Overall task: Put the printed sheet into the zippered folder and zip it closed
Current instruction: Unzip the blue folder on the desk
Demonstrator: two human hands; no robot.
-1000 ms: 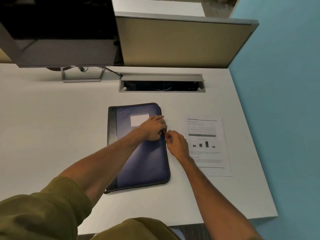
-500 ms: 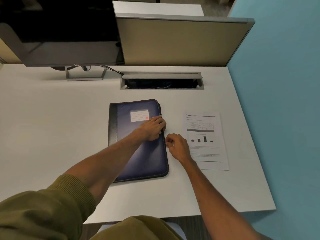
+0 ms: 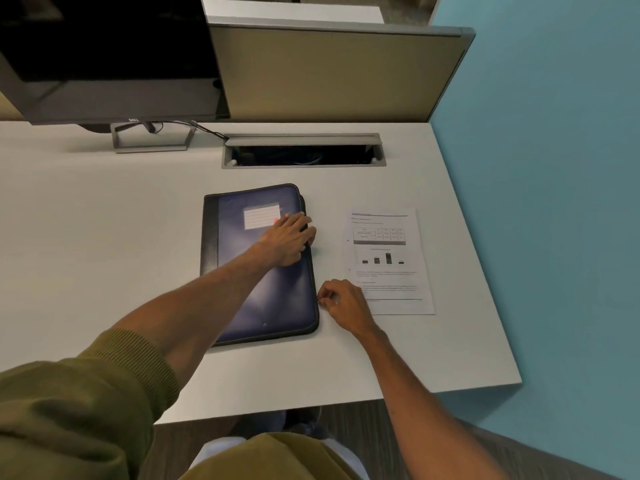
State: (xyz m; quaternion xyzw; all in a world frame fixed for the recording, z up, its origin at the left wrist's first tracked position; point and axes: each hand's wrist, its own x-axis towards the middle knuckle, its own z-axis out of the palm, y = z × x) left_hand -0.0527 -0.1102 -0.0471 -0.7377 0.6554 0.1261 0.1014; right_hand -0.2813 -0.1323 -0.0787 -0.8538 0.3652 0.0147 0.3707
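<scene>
My left hand point(image 3: 287, 241) lies flat, fingers point(image 3: 302, 224) straight, on the folder point(image 3: 266, 299); my right hand point(image 3: 344, 303) pinches the edge zip point(image 3: 320, 301), sheet point(image 3: 389, 237) beside.

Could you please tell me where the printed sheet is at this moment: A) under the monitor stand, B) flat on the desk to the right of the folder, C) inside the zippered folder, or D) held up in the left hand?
B: the printed sheet lies flat on the desk, to the right of the zippered folder.
</scene>
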